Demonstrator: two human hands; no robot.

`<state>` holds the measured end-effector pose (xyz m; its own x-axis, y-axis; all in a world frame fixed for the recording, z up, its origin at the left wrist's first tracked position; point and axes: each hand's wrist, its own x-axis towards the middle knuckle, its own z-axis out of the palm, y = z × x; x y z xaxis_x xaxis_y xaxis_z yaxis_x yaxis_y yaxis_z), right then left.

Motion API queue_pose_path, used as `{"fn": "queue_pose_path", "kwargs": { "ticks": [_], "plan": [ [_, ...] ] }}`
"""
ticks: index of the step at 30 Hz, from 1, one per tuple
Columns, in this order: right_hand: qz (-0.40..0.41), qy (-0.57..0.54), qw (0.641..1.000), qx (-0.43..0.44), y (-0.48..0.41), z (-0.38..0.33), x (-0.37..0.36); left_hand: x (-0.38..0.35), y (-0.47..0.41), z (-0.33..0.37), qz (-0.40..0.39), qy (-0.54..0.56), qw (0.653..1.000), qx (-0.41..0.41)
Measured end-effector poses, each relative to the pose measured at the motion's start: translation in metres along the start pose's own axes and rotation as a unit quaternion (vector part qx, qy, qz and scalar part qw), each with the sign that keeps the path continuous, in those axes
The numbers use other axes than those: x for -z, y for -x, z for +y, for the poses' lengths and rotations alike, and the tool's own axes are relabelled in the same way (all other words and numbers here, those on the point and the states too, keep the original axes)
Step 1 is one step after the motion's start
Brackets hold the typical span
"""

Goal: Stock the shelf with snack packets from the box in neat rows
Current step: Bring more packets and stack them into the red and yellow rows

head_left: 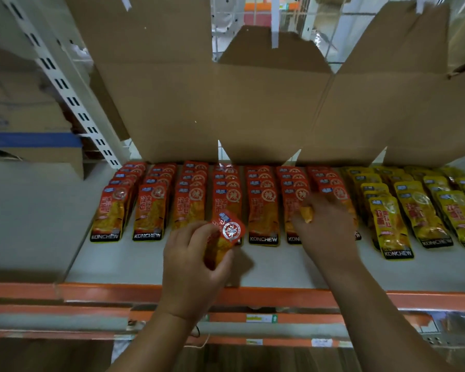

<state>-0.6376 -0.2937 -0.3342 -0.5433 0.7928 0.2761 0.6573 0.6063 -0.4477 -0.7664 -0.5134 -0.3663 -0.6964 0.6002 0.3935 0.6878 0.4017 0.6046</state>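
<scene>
**Two hands at the red rows, a packet in each**

Your left hand [196, 264] is curled round a red packet [227, 232], thumb on one side and fingers on the other. It holds the packet tilted just above the shelf [134, 264], at the front end of the fourth red row. Your right hand [328, 229] lies palm-down over the fronts of the sixth and seventh red rows. Its thumb and fingers are closed on a second packet [306, 214], of which only an orange corner shows. Motion blur hides the rest of that grip.

Beyond both hands the red rows [156, 208] run back from the shelf's front, seven of them side by side. Each is a line of overlapping packets lying flat. Just to the right of your right hand the yellow rows [414, 210] begin, touching the last red row and fanning out a little less squarely.

Behind all the rows, past your fingertips, stands the cardboard box [226, 108]. Its flaps are up and its near wall rises straight from the shelf, so you cannot see what is inside.

KONCHEW is printed in white along the black bottom edge of the front packets, red and yellow alike. Each packet also carries a round seal with one Chinese character and a small blue badge at the top, too small to read. Below your wrists runs the orange rail [279, 295].
</scene>
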Motion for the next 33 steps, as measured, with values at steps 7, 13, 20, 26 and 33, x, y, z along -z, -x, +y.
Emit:
{"fn": "queue_pose_path", "kwargs": {
  "ticks": [7, 13, 20, 26, 33],
  "plan": [
    [-0.073, -0.046, 0.993, 0.080, 0.022, -0.083, -0.043, 0.058, -0.016, -0.059, 0.046, -0.032, 0.996, 0.062],
    [-0.083, -0.055, 0.986, 0.135, 0.040, -0.151, -0.074, 0.103, -0.038, -0.115, 0.058, -0.058, 0.982, 0.170],
    [-0.082, -0.073, 0.986, 0.125, 0.053, -0.190, -0.096, 0.112, -0.053, -0.142, 0.036, -0.064, 0.964, 0.254],
    [-0.083, -0.064, 0.989, 0.106, 0.057, -0.198, -0.104, 0.105, -0.066, -0.147, 0.031, -0.073, 0.962, 0.263],
    [-0.078, -0.068, 0.990, 0.094, 0.056, -0.201, -0.103, 0.100, -0.068, -0.149, 0.016, -0.092, 0.962, 0.255]
  ]
}}
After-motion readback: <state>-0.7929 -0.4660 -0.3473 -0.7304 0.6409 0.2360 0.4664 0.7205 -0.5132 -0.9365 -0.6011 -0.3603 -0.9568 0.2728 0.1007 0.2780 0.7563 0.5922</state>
